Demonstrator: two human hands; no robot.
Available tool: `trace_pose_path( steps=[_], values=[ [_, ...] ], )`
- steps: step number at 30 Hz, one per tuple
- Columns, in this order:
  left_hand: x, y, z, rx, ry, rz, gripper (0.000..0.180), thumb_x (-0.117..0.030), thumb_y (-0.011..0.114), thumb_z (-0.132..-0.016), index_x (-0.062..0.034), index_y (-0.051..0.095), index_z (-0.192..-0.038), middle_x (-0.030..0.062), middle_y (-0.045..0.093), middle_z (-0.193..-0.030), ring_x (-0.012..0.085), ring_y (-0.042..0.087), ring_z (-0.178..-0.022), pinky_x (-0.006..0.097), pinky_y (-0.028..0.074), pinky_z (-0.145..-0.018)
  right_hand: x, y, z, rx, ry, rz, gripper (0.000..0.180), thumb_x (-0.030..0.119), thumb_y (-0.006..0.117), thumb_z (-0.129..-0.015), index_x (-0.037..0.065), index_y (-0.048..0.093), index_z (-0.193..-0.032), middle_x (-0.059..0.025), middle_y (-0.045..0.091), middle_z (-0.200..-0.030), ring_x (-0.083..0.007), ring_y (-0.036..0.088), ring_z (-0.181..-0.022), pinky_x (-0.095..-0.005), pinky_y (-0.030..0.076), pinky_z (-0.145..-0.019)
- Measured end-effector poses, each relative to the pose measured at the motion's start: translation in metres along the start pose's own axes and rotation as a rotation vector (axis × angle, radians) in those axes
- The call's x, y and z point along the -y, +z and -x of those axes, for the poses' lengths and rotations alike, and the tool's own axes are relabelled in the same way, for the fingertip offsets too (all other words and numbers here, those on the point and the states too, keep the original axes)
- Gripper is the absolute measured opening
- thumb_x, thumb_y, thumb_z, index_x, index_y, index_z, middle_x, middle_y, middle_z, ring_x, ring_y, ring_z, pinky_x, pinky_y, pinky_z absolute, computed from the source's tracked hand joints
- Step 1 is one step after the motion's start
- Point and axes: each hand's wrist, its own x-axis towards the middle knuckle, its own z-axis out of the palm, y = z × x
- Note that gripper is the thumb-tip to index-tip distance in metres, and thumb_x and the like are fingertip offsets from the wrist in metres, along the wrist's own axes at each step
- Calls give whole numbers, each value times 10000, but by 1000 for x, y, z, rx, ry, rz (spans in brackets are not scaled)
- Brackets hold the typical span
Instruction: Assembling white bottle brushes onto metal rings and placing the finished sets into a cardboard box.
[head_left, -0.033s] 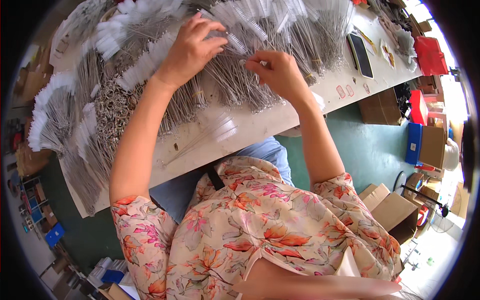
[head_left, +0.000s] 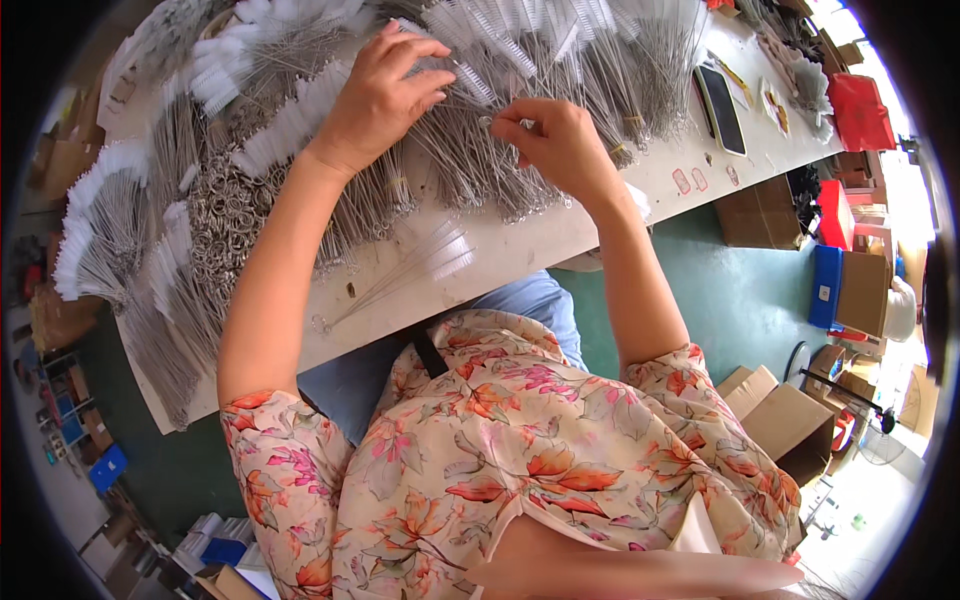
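Observation:
My left hand (head_left: 390,92) reaches over the far part of the table, fingers curved and apart, beside the white bristles of a wire-handled cleaning brush (head_left: 474,84). To its right, my right hand (head_left: 552,142) is closed, index finger and thumb bent toward each other. A small wire loop (head_left: 487,122) shows at its fingertips; what they grip is largely hidden. Under and beyond both hands lie dense bundles of such brushes (head_left: 585,70), wire handles toward me. Closer to the table's front edge, several loose brushes (head_left: 448,252) lie fanned out, bristles to the right.
Left of my left forearm is a heap of metal rings (head_left: 225,222), with more brush bundles (head_left: 100,225) around it. A phone (head_left: 722,110) lies on the white table (head_left: 665,210) at right. Beyond are a red bag (head_left: 863,112), a cardboard box (head_left: 762,215) and a blue bin (head_left: 826,285).

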Motion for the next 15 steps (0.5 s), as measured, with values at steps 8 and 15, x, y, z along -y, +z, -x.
trace_pose_path(
  steps=[8, 15],
  values=[
    [-43, -49, 21, -197, -192, 132, 270, -196, 697, -726, -122, 635, -979, 37, 627, -956, 214, 576, -942, 411, 402, -956, 15, -1, 15, -82, -210, 16, 143, 151, 622, -820, 26, 657, -881, -33, 621, -720, -67, 538, -549, -206, 419, -501],
    [-100, -98, 53, -185, -233, 345, 253, -161, 725, -690, -41, 636, -894, 64, 628, -832, 248, 600, -823, 408, 477, -838, 78, 13, 49, 496, -70, -546, 157, 169, 569, -883, 25, 626, -861, 24, 576, -700, -46, 492, -596, -197, 386, -506]
  ],
)
